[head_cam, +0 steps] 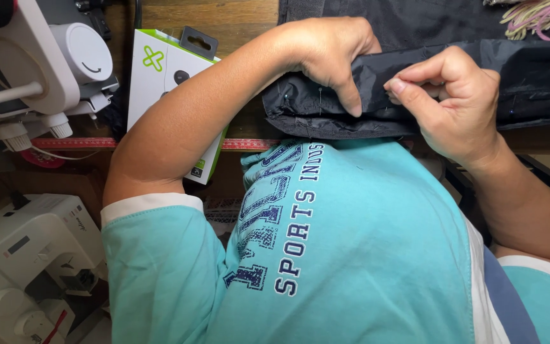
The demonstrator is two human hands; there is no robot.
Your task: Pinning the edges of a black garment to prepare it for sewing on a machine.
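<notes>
Fingers (pixel 350 95) of my left hand (pixel 329 54) are curled down over the folded edge of the black fabric (pixel 536 76), with the thumb pressed flat against its front face. Fingers (pixel 408 86) of my right hand (pixel 456 102) are pinched narrow on the same fold, just beside the left thumb; whether they hold a pin I cannot tell.

Black fabric: thin, slightly glossy, creased, and doubled over into a long rolled hem that runs left to right. It lies at the near edge of the wooden surface (pixel 224 19), directly above my chest. A pin (pixel 320 99) stands across the hem to the left of my left thumb, and a small pin head (pixel 286 97) shows further left.

A red measuring tape (pixel 84 143) runs along the surface edge beneath the fold. A white and green retail box (pixel 160 70) lies under my left forearm. A white machine (pixel 39 57) stands at the far left, and a white sewing machine (pixel 27 267) sits lower left. Pink and yellow threads (pixel 542 16) lie at the top right corner.
</notes>
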